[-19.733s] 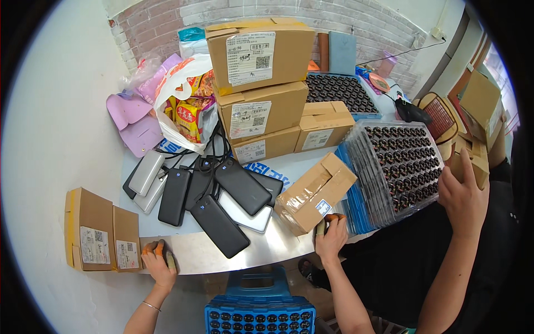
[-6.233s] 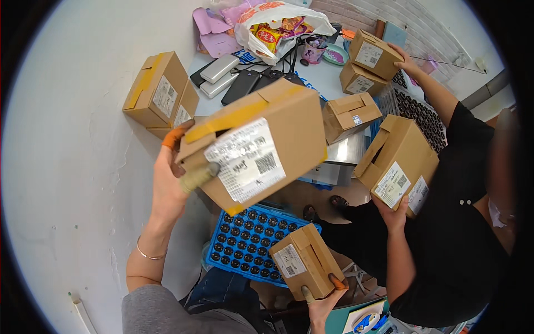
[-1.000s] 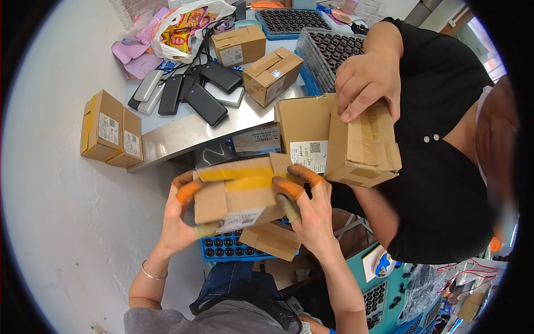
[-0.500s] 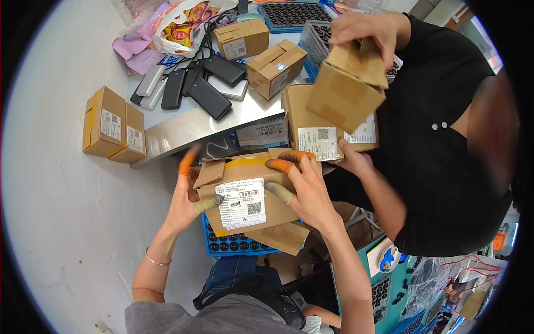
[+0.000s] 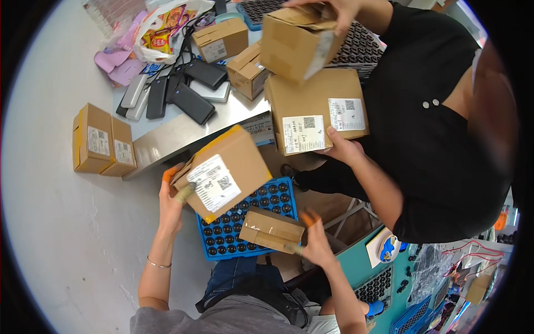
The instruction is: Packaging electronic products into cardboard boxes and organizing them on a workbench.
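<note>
I have the left hand (image 5: pixel 171 206) bent around the left end of the large carton (image 5: pixel 239 161), fingers at its folded flaps and thumb pressed on the front beside the white label (image 5: pixel 216 183). That carton is tilted, held above the far left part of the blue tray (image 5: pixel 231 254), which is filled with rows of round black pieces. My right hand (image 5: pixel 318 245) is off the near right corner of the tray, fingers and thumb spread well apart at the end of the small carton (image 5: pixel 271 229); motion blur keeps me from being sure whether the thumb touches it. The small carton lies over the near right part of the tray.

Beyond the tray on the right, I see a co-worker's lower hand (image 5: pixel 344 147) supporting a big labelled box (image 5: pixel 314 100), and the co-worker's upper hand (image 5: pixel 342 14) gripping a blurred box (image 5: pixel 295 47) just above it. Farther beyond the tray, to the left, is the metal-edged table (image 5: pixel 167 146) with black and silver power banks (image 5: pixel 192 103), and two taped boxes (image 5: pixel 92 136) stand at its left end.
</note>
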{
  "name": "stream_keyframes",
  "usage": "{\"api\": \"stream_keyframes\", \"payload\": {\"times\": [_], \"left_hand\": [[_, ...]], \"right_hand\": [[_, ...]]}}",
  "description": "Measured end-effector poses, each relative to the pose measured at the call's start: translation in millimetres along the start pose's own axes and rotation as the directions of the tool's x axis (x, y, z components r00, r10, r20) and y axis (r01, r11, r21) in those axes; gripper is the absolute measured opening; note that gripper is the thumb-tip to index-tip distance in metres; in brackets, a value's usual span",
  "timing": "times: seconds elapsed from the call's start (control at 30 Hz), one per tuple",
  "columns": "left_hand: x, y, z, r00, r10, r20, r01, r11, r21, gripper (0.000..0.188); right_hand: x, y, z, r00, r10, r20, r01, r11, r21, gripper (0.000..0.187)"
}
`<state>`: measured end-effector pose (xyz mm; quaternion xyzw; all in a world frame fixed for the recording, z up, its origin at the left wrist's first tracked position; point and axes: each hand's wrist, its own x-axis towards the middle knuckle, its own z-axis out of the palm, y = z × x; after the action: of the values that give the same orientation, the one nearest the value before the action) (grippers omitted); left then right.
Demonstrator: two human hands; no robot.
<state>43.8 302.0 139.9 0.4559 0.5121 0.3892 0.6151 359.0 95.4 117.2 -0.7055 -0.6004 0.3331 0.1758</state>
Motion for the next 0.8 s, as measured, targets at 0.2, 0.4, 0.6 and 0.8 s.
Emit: {"api": "stream_keyframes", "payload": {"times": [0.2,0.4,0.6,0.8], "left_hand": [[-4.9,-17.2,6.0,0.973,-0.186,-0.136,0.179,0.982,-0.062,0.053],[1.5,-19.3,19.0,0.985,-0.154,-0.079,0.151,0.988,-0.039,0.054],[14.4,-17.8,19.9,0.981,-0.140,-0.134,0.133,0.989,-0.064,0.056],[24.7,-16.2,3.6,0.982,-0.087,-0.168,0.077,0.995,-0.063,0.061]], "right_hand": [[-47.5,24.9,53.2,0.979,0.100,0.175,-0.044,0.953,-0.301,0.095],[-36.5,38.9,85.4,0.983,0.171,-0.064,-0.172,0.985,0.001,0.096],[-31.6,42.4,67.7,0.984,-0.054,-0.169,0.072,0.993,0.097,0.094],[-8.9,34.0,27.7,0.968,0.102,-0.231,0.011,0.896,0.443,0.092]]}}
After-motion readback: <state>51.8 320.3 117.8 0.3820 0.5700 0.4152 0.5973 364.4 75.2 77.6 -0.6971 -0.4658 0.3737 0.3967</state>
